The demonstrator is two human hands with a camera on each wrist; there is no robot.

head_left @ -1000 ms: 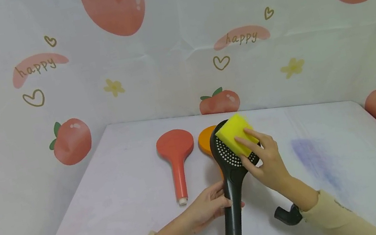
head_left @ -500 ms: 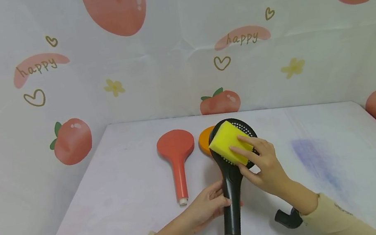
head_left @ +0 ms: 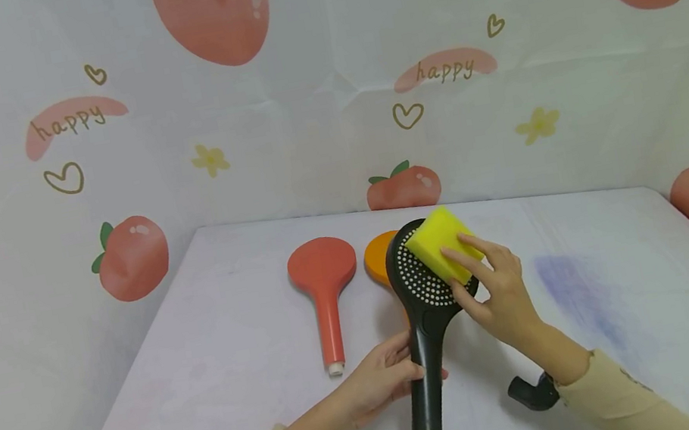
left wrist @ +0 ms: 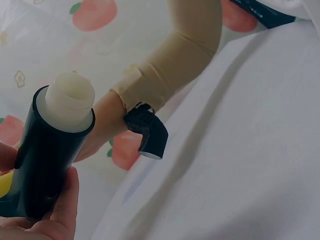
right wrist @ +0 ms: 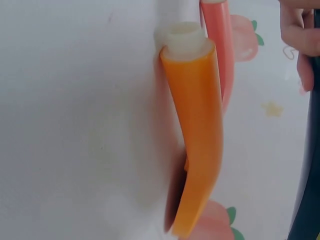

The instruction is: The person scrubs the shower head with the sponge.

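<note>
A black shower head [head_left: 427, 339] with a white-dotted round face is held up over the table, tilted with its face toward the camera. My left hand [head_left: 377, 380] grips its handle, thumb across the front; in the left wrist view its white threaded end [left wrist: 70, 102] points up. In my right hand [head_left: 496, 292] is a yellow sponge [head_left: 443, 244], pinched between thumb and fingers. The sponge lies over the upper right part of the dotted face. Some of the left fingers are hidden behind the handle.
On the white table [head_left: 210, 392] lie a red shower head [head_left: 323, 272] to the left and an orange shower head [head_left: 378, 259], partly hidden behind the black one. A purple stain [head_left: 576, 293] marks the tabletop on the right. A fruit-printed backdrop [head_left: 299, 115] stands behind.
The sponge slid down-left across the shower head's face, then back up-right to where it is now, carried by my right hand. My left hand keeps its grip on the handle.
</note>
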